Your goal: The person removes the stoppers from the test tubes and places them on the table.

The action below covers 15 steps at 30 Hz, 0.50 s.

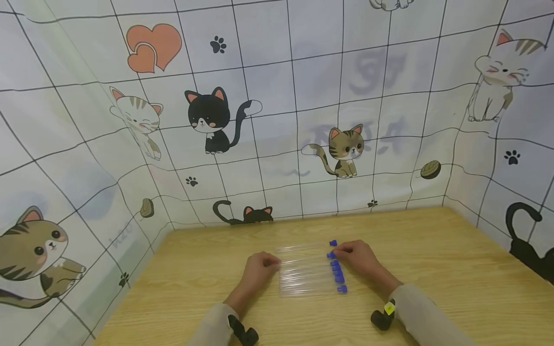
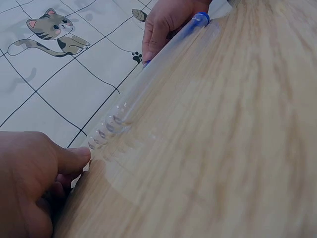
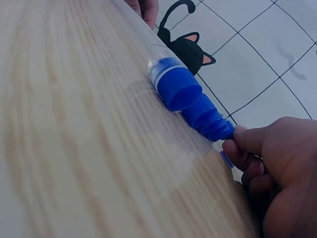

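Tubes (image 1: 303, 281), clear with blue caps (image 1: 338, 274), lie side by side across the wood-grain table (image 1: 195, 293) in front of the person, every cap toward the right. Hands well apart, one at each end of the row. Left hand (image 1: 259, 268): thumb and finger pinch the left end of a tube toward the far side (exact contact part-hidden by the fingers themselves). Right hand (image 1: 360, 255): thumb and fingertip pinch the held cap (image 1: 331, 255), second from the far edge of the row. Two-ended grip probably there to steady the tube, since a round body on a flat top would likely roll if nudged at one end only. Caps all one way, I judge, because that leaves them handy to the right hand and the rounded ends to the left. Spacing uneven: four caps bunched close just nearer the person than the held one; nearest cap (image 1: 342, 289) set apart by a gap, farthest cap (image 1: 333, 243) likewise. Fingertip grip rather than palm seems to suit such slim, closely laid pieces, leaving neighbours undisturbed. Cat-print cloth (image 1: 277, 120) hangs behind the table.
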Tool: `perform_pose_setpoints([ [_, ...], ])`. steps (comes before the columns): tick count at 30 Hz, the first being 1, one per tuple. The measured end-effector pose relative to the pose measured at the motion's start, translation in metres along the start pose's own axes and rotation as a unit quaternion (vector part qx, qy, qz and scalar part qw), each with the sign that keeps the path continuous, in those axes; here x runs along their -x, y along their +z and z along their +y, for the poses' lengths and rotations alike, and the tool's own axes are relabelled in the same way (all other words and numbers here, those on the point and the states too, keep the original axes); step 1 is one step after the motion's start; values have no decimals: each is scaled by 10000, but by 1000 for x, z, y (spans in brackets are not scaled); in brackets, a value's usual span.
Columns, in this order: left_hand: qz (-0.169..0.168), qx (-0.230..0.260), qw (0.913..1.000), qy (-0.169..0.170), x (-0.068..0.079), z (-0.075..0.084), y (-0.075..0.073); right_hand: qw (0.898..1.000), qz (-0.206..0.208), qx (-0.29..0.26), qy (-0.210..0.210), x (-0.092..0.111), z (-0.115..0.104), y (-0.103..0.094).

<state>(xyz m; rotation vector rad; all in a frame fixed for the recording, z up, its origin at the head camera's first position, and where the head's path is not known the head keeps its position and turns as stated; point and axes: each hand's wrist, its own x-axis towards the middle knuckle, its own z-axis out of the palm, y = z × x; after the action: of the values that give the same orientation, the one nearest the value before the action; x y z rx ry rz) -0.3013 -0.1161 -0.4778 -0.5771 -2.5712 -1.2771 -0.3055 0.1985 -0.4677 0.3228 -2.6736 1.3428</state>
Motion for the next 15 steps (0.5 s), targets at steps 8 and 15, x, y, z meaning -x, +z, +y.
perform_pose_setpoints([
  [8,170,303,9993,-112,1,3,-1,9976,96,-660,182,0,-2,-2],
  [15,407,665,9964,-319,1,5,1,9956,148,-908,166,0,-1,-3],
])
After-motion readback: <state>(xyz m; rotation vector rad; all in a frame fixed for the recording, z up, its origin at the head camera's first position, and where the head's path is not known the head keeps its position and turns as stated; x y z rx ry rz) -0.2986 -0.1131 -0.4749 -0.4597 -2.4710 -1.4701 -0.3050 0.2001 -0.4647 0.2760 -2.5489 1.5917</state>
